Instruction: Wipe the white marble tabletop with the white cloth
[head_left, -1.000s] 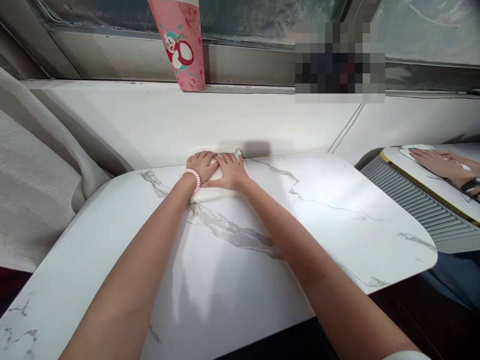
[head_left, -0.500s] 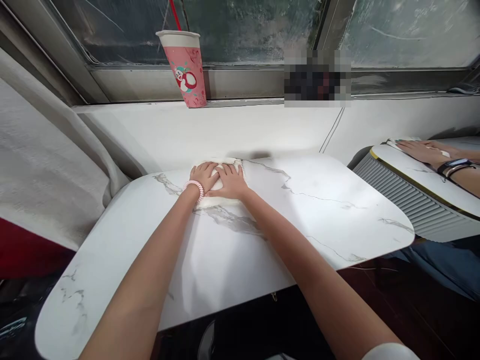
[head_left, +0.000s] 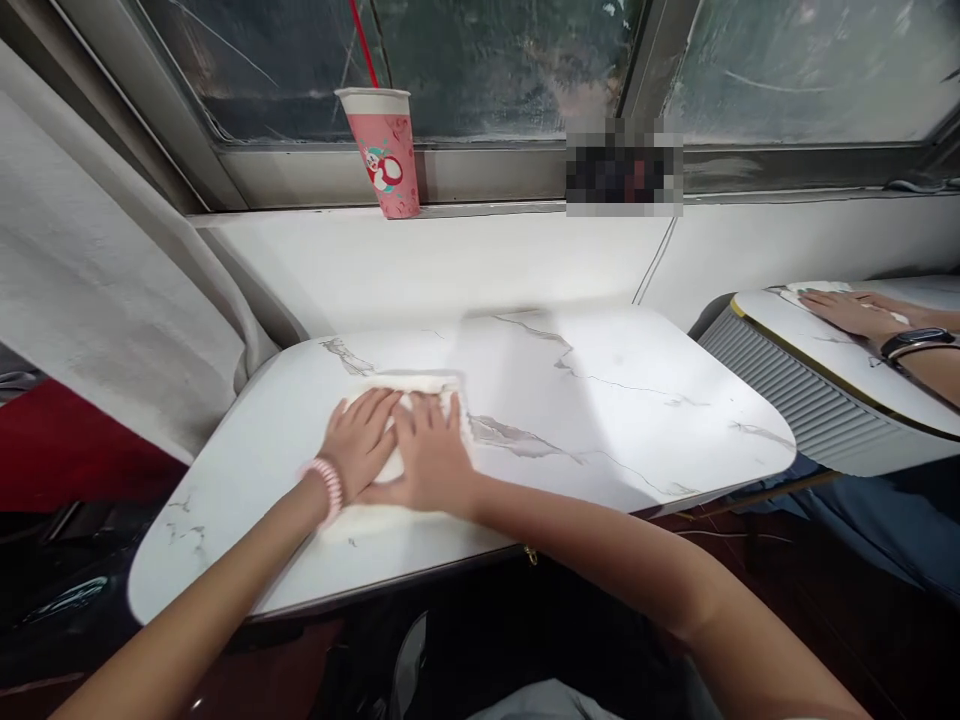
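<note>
Marbled white tabletop [head_left: 660,365], left of centre: left hand [head_left: 358,438] and right hand [head_left: 433,452], touching, fingers spread, lie on a pale cloth [head_left: 390,465], possibly folded; even palm pressure should prevent bunching.

Spread fingers [head_left: 421,417] partly hide the white cloth [head_left: 391,464].

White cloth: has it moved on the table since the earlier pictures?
Yes. Judged against the wall, the white cloth has moved away, toward the near edge of the table, under the left hand and right hand.
</note>
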